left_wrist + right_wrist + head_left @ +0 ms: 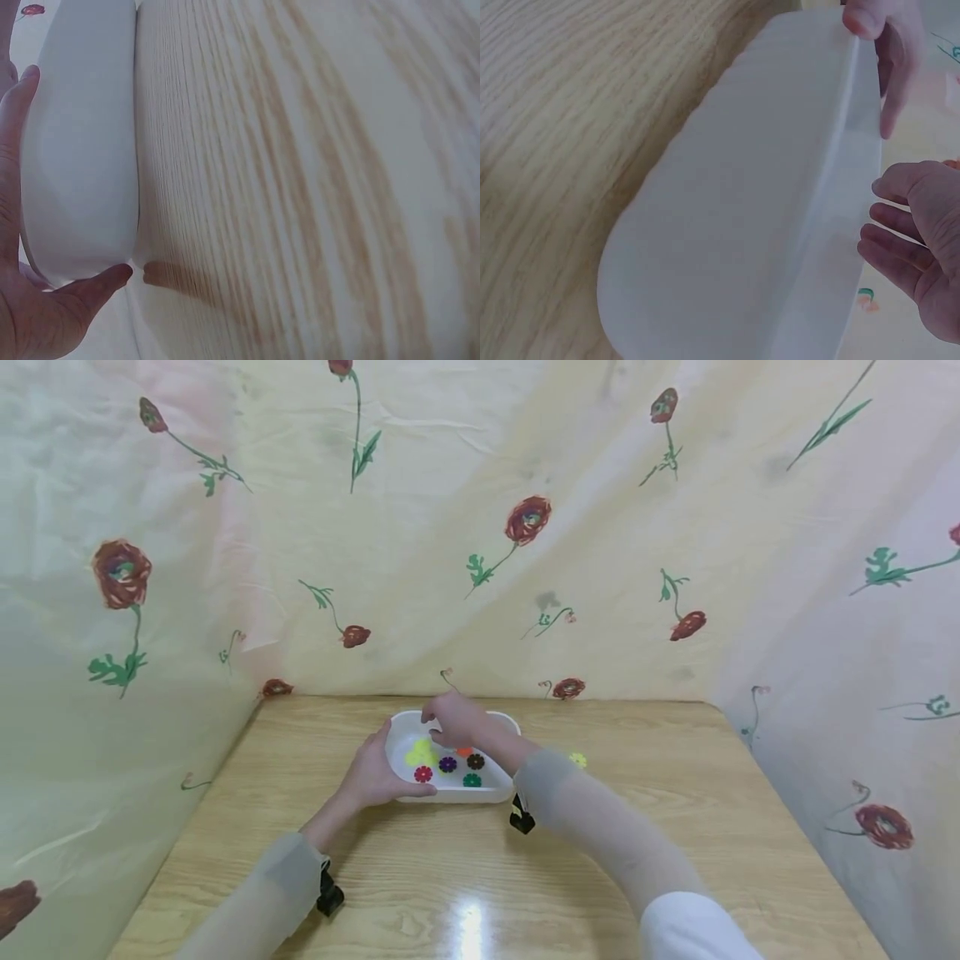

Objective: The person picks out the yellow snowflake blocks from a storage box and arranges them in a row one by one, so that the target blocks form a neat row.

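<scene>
A white plastic tray (450,796) stands on the table, its outer wall (82,142) large in the left wrist view. My left hand (371,772) grips its left end, thumb along the front rim and fingers at the far side. Over the tray's back part hangs my right hand (457,722), its fingers loosely bent and apart with nothing seen between them in the right wrist view. Inside lie flower-shaped plastic pieces: red (423,774), purple (447,764), brown (476,762), green (472,781), several yellow (422,752), and an orange one (464,751) partly hidden by the right hand.
One yellow flower-shaped piece (577,760) lies on the wooden table (420,877), right of the tray and beyond the right forearm. Flower-printed cloth (450,527) hangs behind the table and along both sides. Each wrist carries a small black camera (330,893).
</scene>
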`<state>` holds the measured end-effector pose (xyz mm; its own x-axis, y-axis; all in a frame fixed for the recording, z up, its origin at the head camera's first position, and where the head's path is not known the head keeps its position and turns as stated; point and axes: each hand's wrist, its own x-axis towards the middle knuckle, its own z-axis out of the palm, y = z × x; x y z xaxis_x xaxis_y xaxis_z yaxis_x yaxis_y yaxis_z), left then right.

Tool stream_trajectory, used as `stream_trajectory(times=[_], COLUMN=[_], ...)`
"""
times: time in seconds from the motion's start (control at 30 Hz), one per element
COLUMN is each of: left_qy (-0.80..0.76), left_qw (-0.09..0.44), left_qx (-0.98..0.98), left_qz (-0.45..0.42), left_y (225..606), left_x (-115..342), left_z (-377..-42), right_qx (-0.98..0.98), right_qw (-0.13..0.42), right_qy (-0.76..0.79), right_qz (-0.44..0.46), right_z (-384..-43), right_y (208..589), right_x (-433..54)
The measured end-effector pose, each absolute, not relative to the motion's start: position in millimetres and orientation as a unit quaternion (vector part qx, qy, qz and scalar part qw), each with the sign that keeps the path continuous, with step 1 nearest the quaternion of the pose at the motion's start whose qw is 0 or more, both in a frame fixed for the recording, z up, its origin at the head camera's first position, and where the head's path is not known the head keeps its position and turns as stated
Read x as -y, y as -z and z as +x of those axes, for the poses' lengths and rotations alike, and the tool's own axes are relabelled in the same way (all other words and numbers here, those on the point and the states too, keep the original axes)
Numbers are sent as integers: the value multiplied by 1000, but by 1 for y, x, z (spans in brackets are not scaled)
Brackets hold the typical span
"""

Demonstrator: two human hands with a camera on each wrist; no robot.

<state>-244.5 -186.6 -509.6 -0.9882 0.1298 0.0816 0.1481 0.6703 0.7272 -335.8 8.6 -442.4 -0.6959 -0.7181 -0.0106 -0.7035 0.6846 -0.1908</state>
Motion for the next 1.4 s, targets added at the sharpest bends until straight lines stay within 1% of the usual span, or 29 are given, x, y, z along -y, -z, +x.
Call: stream_trajectory(times=[0.33, 0.67, 0.87, 0.93, 1.07, 1.2, 1.4], left_qy=[400, 406, 402, 406, 408, 403, 399], left_qw=[16, 18, 13, 11, 12, 17, 22], left_qx=[913, 910, 912, 910, 909, 912, 913], left_qz=[-75, -80, -77, -76, -81, -82, -84], left_y=[509, 509, 509, 509, 508, 508, 508], left_x=[186, 185, 185, 185, 184, 184, 185], left_z=[-244, -246, -248, -248, -247, -247, -247], right_qx=[-916, -924, -934, -934, -929, -925, -927], right_qw=[74, 98, 115, 111, 84, 66, 58], right_qy=[78, 65, 50, 37, 3, 4, 14], right_qz=[-387, -365, -334, -336, -359, -374, -370], right_z=[-332, -330, -330, -329, -326, -325, -326], right_y=[456, 464, 471, 473, 477, 481, 487], right_x=[5, 13, 17, 18, 18, 19, 20])
